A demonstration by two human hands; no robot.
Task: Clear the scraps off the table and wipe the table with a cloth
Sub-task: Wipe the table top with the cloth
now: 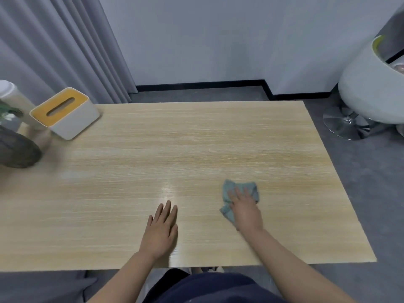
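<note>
Both hands lie low in the frame on the tabletop (196, 138); left hand (160, 231) flat, fingers straight; right hand (246, 211) presses the grey-green cloth (240, 189), lower right of centre.

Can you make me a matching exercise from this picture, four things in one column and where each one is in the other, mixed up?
Things:
1. cloth
2. tissue box
3. left hand
4. white chair

Places:
A. on the floor, past the table's far right corner
B. flat on the bare tabletop near the front edge
C. under the right hand
D. at the table's far left corner

Pairs: 1-C, 2-D, 3-B, 4-A
</note>
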